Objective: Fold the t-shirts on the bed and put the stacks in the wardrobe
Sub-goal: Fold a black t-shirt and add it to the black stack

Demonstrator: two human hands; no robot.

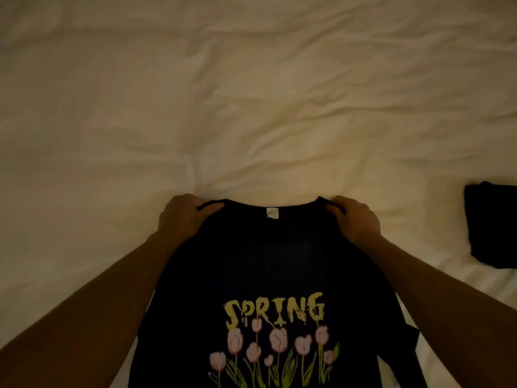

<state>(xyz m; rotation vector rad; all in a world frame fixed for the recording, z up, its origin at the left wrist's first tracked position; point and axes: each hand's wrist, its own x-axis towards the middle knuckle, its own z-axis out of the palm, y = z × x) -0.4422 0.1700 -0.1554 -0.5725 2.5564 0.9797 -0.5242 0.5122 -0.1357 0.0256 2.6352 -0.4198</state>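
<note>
A black t-shirt (268,261) lies front up on the bed (251,93), its collar pointing away from me. Its print reads "SPRING" in yellow above pink tulips. A small white label shows inside the neck. My left hand (184,217) pinches the shirt at the left shoulder beside the collar. My right hand (354,219) pinches the right shoulder in the same way. Both forearms reach in from the bottom corners. The shirt's hem is cut off by the bottom edge of the view.
The bed is covered by a wrinkled cream sheet that fills the view. A folded dark garment (492,225) lies at the right edge, apart from the shirt. No wardrobe is in view.
</note>
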